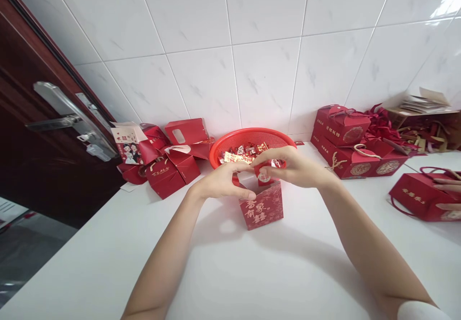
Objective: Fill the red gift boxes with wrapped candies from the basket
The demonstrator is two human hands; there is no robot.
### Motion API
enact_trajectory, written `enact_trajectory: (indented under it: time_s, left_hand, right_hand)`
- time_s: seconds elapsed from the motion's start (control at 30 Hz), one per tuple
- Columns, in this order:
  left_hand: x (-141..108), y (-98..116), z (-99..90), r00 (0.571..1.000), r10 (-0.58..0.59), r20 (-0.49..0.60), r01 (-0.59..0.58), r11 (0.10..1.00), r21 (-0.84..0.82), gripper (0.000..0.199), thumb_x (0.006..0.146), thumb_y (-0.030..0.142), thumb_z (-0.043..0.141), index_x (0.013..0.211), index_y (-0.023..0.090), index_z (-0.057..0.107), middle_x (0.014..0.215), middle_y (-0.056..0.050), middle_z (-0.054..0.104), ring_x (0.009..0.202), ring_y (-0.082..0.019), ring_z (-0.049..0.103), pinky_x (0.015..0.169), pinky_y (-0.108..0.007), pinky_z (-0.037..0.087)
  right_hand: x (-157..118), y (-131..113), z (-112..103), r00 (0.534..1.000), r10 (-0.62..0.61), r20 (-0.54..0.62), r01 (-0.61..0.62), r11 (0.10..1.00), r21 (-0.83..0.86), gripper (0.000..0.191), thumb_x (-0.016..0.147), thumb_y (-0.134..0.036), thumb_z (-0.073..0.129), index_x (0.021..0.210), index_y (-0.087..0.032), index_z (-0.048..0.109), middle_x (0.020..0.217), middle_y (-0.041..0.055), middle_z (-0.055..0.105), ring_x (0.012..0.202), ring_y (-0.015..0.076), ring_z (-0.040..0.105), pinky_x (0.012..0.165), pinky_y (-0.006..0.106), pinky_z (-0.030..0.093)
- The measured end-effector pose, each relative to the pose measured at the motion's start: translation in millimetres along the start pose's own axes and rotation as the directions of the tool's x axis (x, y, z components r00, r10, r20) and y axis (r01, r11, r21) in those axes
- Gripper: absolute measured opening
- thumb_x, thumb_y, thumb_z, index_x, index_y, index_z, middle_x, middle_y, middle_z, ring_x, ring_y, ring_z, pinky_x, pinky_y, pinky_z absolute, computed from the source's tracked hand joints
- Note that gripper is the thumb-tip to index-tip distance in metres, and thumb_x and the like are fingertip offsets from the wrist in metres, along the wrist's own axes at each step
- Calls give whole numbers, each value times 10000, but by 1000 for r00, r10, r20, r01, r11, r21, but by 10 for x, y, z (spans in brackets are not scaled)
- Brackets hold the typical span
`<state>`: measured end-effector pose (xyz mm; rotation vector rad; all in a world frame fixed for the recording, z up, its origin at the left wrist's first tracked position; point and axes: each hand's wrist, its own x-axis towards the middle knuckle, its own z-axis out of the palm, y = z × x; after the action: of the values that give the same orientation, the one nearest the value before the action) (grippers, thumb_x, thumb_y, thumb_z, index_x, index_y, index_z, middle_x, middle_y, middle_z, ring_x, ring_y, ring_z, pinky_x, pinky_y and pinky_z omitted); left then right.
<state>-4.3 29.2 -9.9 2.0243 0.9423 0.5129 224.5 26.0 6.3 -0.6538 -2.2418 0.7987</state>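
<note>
A small red gift box [262, 210] with gold lettering stands upright on the white table, its top open. My left hand [226, 180] grips the near left top edge, thumb on the front face and fingers toward the back. Over the box's right side, my right hand [290, 166] is closed, thumb and fingers pinching a red flap with a round pale emblem [264, 177]. What lies inside the box is hidden. Just behind is a red plastic basket [248, 136] holding wrapped sweets [242, 156], partly covered by my hands.
Several unfolded and partly folded red boxes [163, 178] are heaped at left, near a dark door [39, 142]. At right, filled-out red boxes [342, 140] are stacked beside red ribbon and a cardboard carton [432, 113]. Another person's hand [450, 195] touches a red box [419, 195] at far right.
</note>
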Motion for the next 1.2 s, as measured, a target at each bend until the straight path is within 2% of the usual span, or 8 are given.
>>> enact_trajectory:
  time_s: [0.27, 0.47, 0.57, 0.63, 0.7, 0.8, 0.97, 1.2]
  left_hand:
    - [-23, -34, -21, 997, -74, -33, 78, 989, 127, 633, 675, 469, 828, 1255, 265, 677, 1392, -64, 611, 1326, -315, 514, 1057, -403, 456]
    - [-78, 39, -37, 1000, -12, -17, 16, 972, 236, 661, 721, 419, 793, 1340, 268, 617, 1454, -62, 561, 1376, -316, 458, 1137, -440, 377]
    - [-61, 26, -25, 995, 20, -94, 6, 965, 263, 717, 773, 311, 721, 1450, 292, 486, 1480, -51, 530, 1329, -286, 503, 1081, -402, 433]
    - [-26, -5, -11, 990, 19, -140, 22, 957, 289, 614, 793, 268, 673, 1390, 272, 533, 1392, -61, 596, 1202, -272, 588, 978, -373, 495]
    - [15, -42, 5, 989, 36, -141, 12, 946, 324, 375, 811, 232, 622, 1185, 226, 642, 1207, -59, 679, 1049, -249, 638, 878, -349, 516]
    - [63, -80, 31, 988, 95, -120, -49, 939, 341, 128, 822, 178, 563, 929, 198, 630, 974, -25, 690, 908, -206, 639, 804, -317, 502]
    - [75, -74, 57, 982, 155, -104, -109, 928, 356, 76, 825, 145, 513, 799, 200, 558, 869, -5, 658, 829, -174, 609, 750, -291, 477]
    - [38, -45, 45, 993, 96, -75, -63, 934, 353, 61, 794, 244, 615, 839, 203, 616, 901, -13, 684, 847, -185, 620, 735, -290, 489]
  right_hand:
    - [-94, -7, -194, 990, 63, -128, -80, 988, -134, 207, 896, -345, 607, 1012, -218, 723, 1044, 63, 741, 986, 233, 678, 853, 351, 526]
    - [-137, 104, -290, 959, 284, 15, -264, 909, -322, 487, 824, -464, 702, 1238, -213, 642, 1024, 87, 730, 935, 260, 678, 747, 357, 520]
    - [-118, 144, -276, 945, 317, 76, -274, 899, -341, 484, 854, -471, 666, 1254, -202, 624, 996, 84, 723, 892, 243, 672, 713, 339, 500]
    - [-108, 167, -261, 948, 298, 110, -249, 912, -327, 421, 878, -479, 633, 1195, -202, 645, 958, 76, 720, 848, 229, 664, 679, 325, 480]
    - [-98, 184, -247, 952, 269, 146, -213, 924, -317, 348, 892, -486, 609, 1088, -205, 668, 917, 65, 709, 804, 211, 646, 639, 305, 448]
    - [-77, 193, -218, 948, 260, 186, -192, 929, -317, 314, 923, -495, 553, 921, -198, 654, 818, 36, 661, 716, 170, 585, 587, 274, 381]
    - [-15, 199, -150, 925, 319, 207, -232, 904, -358, 331, 973, -336, 431, 689, -191, 519, 644, -16, 494, 579, 118, 406, 551, 265, 281]
    - [38, 235, -77, 917, 339, 210, -230, 880, -416, 259, 898, -205, 490, 640, -192, 475, 629, -16, 494, 593, 123, 407, 576, 266, 287]
